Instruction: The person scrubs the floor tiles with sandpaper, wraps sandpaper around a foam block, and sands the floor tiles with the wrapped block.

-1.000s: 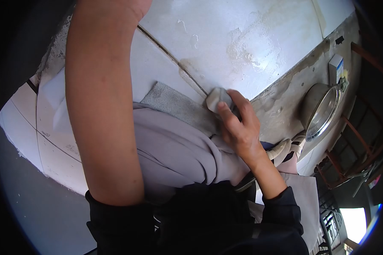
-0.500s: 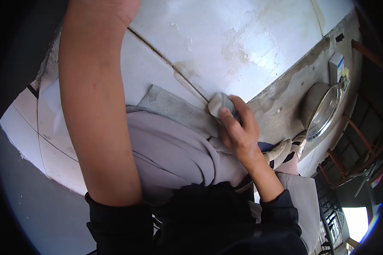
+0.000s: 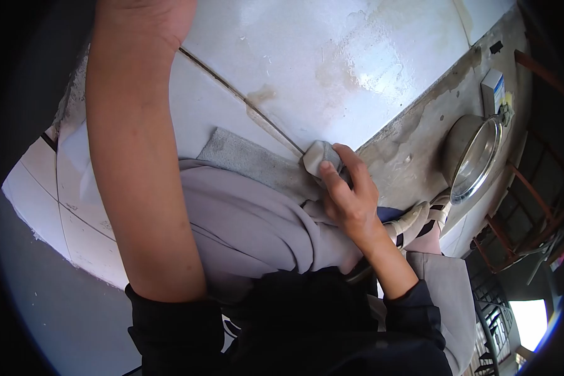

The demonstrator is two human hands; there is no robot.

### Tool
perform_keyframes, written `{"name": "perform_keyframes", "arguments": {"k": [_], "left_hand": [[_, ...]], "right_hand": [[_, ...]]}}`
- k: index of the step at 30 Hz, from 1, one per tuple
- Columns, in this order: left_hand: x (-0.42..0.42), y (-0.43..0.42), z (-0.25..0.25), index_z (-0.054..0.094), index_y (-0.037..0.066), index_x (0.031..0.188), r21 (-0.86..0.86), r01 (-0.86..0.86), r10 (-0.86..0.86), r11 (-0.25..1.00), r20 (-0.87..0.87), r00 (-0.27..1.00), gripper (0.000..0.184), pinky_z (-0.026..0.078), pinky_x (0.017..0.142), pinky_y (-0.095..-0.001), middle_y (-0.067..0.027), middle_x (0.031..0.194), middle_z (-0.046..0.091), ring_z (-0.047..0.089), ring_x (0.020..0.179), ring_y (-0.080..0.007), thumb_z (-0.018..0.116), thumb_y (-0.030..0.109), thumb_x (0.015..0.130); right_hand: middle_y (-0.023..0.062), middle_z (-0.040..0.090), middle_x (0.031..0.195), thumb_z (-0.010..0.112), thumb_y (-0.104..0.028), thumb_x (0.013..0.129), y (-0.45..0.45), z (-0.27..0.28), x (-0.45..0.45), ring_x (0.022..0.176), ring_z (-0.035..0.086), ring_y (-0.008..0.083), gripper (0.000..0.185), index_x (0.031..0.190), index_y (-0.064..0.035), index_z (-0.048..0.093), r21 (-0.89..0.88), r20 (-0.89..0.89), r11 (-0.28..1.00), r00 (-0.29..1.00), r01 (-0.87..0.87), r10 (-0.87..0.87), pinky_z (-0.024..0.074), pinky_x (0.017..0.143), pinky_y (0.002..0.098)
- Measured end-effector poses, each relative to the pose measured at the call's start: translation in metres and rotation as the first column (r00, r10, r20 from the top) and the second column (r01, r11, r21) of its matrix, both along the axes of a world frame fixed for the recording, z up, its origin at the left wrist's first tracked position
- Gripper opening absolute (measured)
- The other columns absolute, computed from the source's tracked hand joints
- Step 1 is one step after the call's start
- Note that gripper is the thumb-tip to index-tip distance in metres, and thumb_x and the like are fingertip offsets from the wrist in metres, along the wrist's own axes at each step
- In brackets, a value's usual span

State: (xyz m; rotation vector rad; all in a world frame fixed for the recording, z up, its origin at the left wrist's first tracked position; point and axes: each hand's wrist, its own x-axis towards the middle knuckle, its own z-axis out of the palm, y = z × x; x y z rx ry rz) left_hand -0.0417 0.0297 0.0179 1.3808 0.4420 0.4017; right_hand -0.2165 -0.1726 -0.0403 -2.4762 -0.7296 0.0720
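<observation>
My right hand (image 3: 351, 194) is closed around a small grey-white block (image 3: 319, 156), thumb on its near face and fingers over the far side. The block rests at the dark joint (image 3: 241, 94) between white floor tiles (image 3: 313, 69). Just left of it, a rough grey cloth (image 3: 250, 153) lies flat beside my bent leg. My left forearm reaches up the left side of the view. Only the heel of my left hand (image 3: 160, 19) shows at the top edge; its fingers are out of view.
A metal basin (image 3: 451, 153) stands on the bare concrete strip (image 3: 413, 138) to the right, with a small box (image 3: 492, 88) behind it. My sandaled foot (image 3: 413, 219) is close to my right hand. Wet, brownish stains mark the tiles. Wooden furniture (image 3: 520, 219) stands at far right.
The view has shifted slightly. My right hand and the block stay at nearly the same place on the tile joint, and my left arm has barely moved.
</observation>
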Motion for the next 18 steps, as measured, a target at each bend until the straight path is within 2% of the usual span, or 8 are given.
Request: {"name": "perform_keyframes", "arguments": {"k": [3,6,8,11,13,15,18], "left_hand": [[-0.009,0.020,-0.019,0.053,-0.003,0.122,-0.106,0.262,-0.235,0.959,0.221,0.947,0.058,0.051,0.074,-0.0324,-0.0139,0.112,0.057,0.060,0.099,-0.0238,0.070,0.028,0.076],[-0.005,0.004,-0.012,0.052,-0.004,0.123,-0.030,0.114,-0.111,0.993,0.096,0.989,0.059,0.050,0.075,-0.0322,-0.0141,0.113,0.057,0.059,0.100,-0.0237,0.069,0.028,0.076],[-0.007,0.019,-0.013,0.052,-0.004,0.123,-0.089,0.194,-0.182,0.977,0.122,0.976,0.060,0.050,0.075,-0.0319,-0.0144,0.113,0.057,0.059,0.100,-0.0236,0.069,0.028,0.076],[-0.006,0.023,-0.014,0.052,-0.004,0.124,-0.125,0.229,-0.209,0.965,0.154,0.966,0.060,0.050,0.075,-0.0318,-0.0147,0.113,0.057,0.059,0.100,-0.0235,0.069,0.029,0.076],[-0.008,0.022,-0.013,0.052,-0.004,0.125,-0.121,0.207,-0.188,0.971,0.149,0.971,0.061,0.050,0.076,-0.0319,-0.0149,0.114,0.056,0.058,0.101,-0.0237,0.069,0.028,0.076],[-0.010,0.019,-0.011,0.052,-0.004,0.125,-0.114,0.176,-0.161,0.978,0.126,0.979,0.061,0.050,0.075,-0.0321,-0.0152,0.115,0.056,0.058,0.101,-0.0240,0.069,0.028,0.075],[-0.005,0.023,-0.010,0.051,-0.004,0.126,-0.142,0.201,-0.184,0.969,0.123,0.975,0.062,0.049,0.075,-0.0323,-0.0160,0.116,0.055,0.058,0.101,-0.0249,0.068,0.028,0.075]], "right_hand": [[0.0209,0.056,0.116,0.068,0.001,0.070,0.021,0.002,0.020,0.080,0.062,0.0287,0.043,0.111,-0.0088,0.061,0.031,-0.047,1.000,0.999,0.001,0.001,0.0540,0.062,0.0344],[0.0195,0.055,0.116,0.065,0.001,0.074,0.062,0.000,0.053,0.081,0.062,0.0284,0.035,0.107,-0.0099,0.061,0.070,-0.030,0.996,0.998,0.054,-0.052,0.0540,0.062,0.0341],[0.0193,0.056,0.115,0.061,0.001,0.079,0.062,0.002,0.053,0.082,0.063,0.0297,0.028,0.105,-0.0099,0.060,0.083,-0.070,0.994,0.995,0.073,-0.067,0.0549,0.064,0.0346],[0.0199,0.057,0.114,0.061,0.000,0.082,0.023,0.009,0.031,0.083,0.064,0.0303,0.027,0.107,-0.0091,0.061,-0.004,-0.041,0.998,0.997,-0.064,0.064,0.0556,0.065,0.0343],[0.0208,0.057,0.116,0.066,-0.002,0.082,-0.010,0.002,0.041,0.083,0.064,0.0326,0.028,0.110,-0.0080,0.061,-0.057,-0.034,0.998,0.999,-0.015,0.013,0.0557,0.066,0.0359],[0.0216,0.057,0.117,0.072,-0.003,0.079,-0.019,0.001,0.076,0.083,0.064,0.0357,0.035,0.112,-0.0074,0.062,-0.063,0.054,0.992,0.993,0.110,-0.106,0.0553,0.065,0.0385],[0.0224,0.057,0.118,0.074,-0.001,0.076,-0.009,-0.003,0.077,0.085,0.064,0.0383,0.041,0.115,-0.0076,0.062,-0.017,0.032,0.947,0.947,0.319,-0.319,0.0550,0.066,0.0411]]}}
